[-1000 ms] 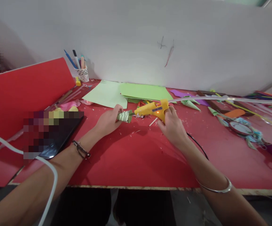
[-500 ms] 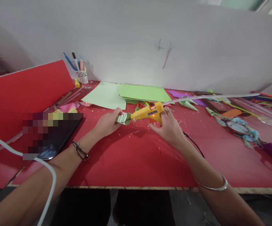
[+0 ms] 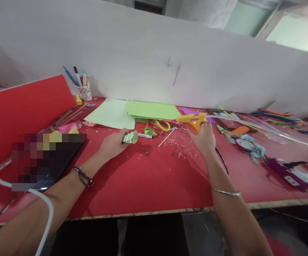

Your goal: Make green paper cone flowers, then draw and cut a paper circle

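My right hand [image 3: 205,138] is closed round the handle of a yellow hot glue gun [image 3: 192,119], its nozzle pointing left and a small orange light lit. A long clear glue stick [image 3: 239,121] trails from its back. My left hand [image 3: 113,144] grips a small rolled paper cone [image 3: 130,137], pale green with dark lines, its wide end facing right. Between the hands lie a folded green paper piece [image 3: 150,131], a white marker-like stick [image 3: 144,136], yellow-handled scissors [image 3: 164,125] and a thin wooden stick [image 3: 167,137].
Green paper sheets [image 3: 154,110] lie against the wall. A patterned pen cup [image 3: 85,93] stands at back left, a dark tablet-like device [image 3: 63,160] nearer me. At right are a dreamcatcher-like ring [image 3: 246,144], a purple power strip [image 3: 289,174] and colourful pipe cleaners [image 3: 273,116].
The glue gun has moved right, away from the paper cone, with my right hand still on it. My left hand keeps the cone. The camera view has shifted to the right.
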The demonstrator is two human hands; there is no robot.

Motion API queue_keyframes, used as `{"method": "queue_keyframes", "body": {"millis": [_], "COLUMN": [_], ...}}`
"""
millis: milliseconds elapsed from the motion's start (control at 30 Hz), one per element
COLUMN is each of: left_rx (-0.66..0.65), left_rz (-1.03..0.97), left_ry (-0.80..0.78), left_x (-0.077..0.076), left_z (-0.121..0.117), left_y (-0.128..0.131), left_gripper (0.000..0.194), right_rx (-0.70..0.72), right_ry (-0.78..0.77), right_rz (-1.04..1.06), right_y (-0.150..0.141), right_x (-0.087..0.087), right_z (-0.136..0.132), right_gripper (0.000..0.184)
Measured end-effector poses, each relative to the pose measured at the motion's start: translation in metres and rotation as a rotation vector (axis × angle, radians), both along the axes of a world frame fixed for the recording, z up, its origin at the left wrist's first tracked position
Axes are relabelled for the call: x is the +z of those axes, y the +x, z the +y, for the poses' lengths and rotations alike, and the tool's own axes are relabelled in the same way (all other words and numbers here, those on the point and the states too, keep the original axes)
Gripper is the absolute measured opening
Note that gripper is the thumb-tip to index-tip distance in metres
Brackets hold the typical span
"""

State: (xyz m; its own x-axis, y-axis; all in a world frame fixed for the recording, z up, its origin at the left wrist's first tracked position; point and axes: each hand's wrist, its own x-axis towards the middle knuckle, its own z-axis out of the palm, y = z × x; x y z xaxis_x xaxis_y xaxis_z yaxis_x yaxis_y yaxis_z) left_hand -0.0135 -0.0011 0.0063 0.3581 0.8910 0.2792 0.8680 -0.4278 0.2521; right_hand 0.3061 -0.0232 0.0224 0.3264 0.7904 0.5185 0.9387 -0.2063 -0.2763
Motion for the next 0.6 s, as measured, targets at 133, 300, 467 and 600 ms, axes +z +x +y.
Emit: {"method": "queue_keyframes", "body": {"millis": [133,300,467,600], "left_rx": [0.024,0.063,0.053,0.059], "left_rz": [-0.003,-0.021,-0.042,-0.033], "left_ry": [-0.088,-0.147,-0.140,-0.120], "left_x": [0.002,0.005,0.002,-0.001], "left_z": [-0.001,-0.001,0.001,0.002], "left_y": [0.001,0.001,0.000,-0.001], "left_gripper": [0.022,0.021,0.021,0.021], "right_rx": [-0.260,-0.260,-0.241,-0.269], "right_ry": [-0.175,-0.333,-0.374,-0.465], "right_rz": [0.037,0.060,0.033,0.014], "right_y": [0.033,0.049,0.052,0.054], "right_x": [-0.011,-0.022,-0.019,-0.009], "right_z": [0.003,0.005,0.004,-0.001], "right_gripper": [0.045,0.045,0.057,0.069]}}
